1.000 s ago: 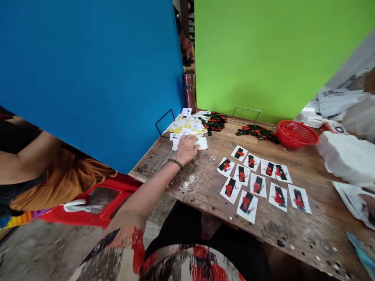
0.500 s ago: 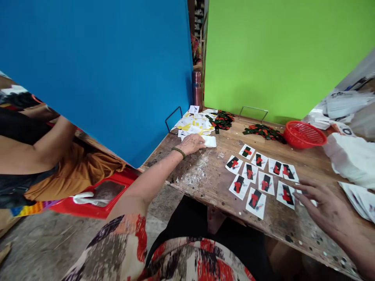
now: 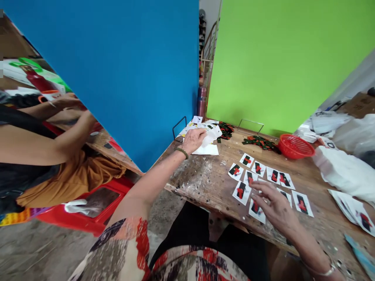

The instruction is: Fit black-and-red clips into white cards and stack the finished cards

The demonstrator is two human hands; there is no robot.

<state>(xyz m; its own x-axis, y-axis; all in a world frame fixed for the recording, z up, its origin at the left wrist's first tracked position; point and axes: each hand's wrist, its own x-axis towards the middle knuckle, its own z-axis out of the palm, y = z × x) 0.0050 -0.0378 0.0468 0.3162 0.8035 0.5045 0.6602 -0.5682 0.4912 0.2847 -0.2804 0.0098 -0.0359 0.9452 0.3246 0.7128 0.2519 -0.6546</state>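
My left hand (image 3: pixel 193 141) reaches to the far left of the table, fingers closed on the edge of a thin white sheet (image 3: pixel 211 135), lifted and tilted. Below it lies a stack of white sheets (image 3: pixel 208 150). My right hand (image 3: pixel 277 210), fingers apart, hangs over the front of the laid-out cards and hides some of them. White cards, each with a black and red piece on it, lie in loose rows, such as one card (image 3: pixel 241 192) left of the hand and another card (image 3: pixel 302 203) to its right. Whether the right fingertips touch a card I cannot tell.
Behind stand a blue panel (image 3: pixel 117 78) and a green panel (image 3: pixel 278 66), with a flask (image 3: pixel 201 102) between. Piles of black and red pieces (image 3: pixel 260 143), a red basket (image 3: pixel 295 146) and more cards (image 3: pixel 344 205) lie around. Another person's arm (image 3: pixel 70 134) is at left.
My left hand has raised a white sheet off the stack. My right hand has moved left from the rightmost card, which now lies uncovered, to over the front cards. The view has shifted slightly.
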